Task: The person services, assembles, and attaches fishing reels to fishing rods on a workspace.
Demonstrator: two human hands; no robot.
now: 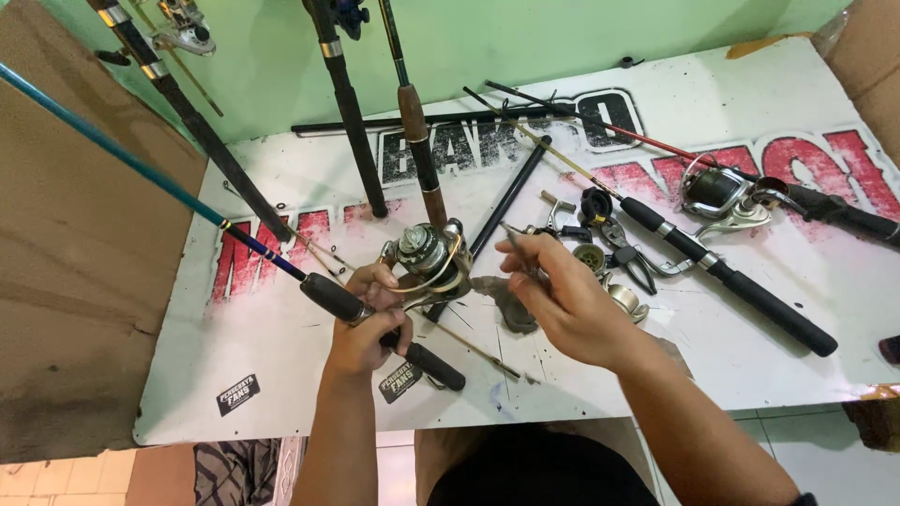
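My left hand (364,323) grips the black handle of a blue fishing rod (141,169) that runs off to the upper left. A silver and gold spinning reel (429,258) is mounted on that rod just above my fingers. My right hand (562,300) hovers to the right of the reel, its fingers pinched on a thin metal tool (516,236) whose tip points toward the reel. The two hands are close together over the white printed board (281,347).
Several other rods lean against the green wall (525,33) at the back. A second rod with a silver reel (717,192) lies at the right, beside black pliers (626,253) and loose reel parts (619,298). Brown cardboard (66,309) stands at the left.
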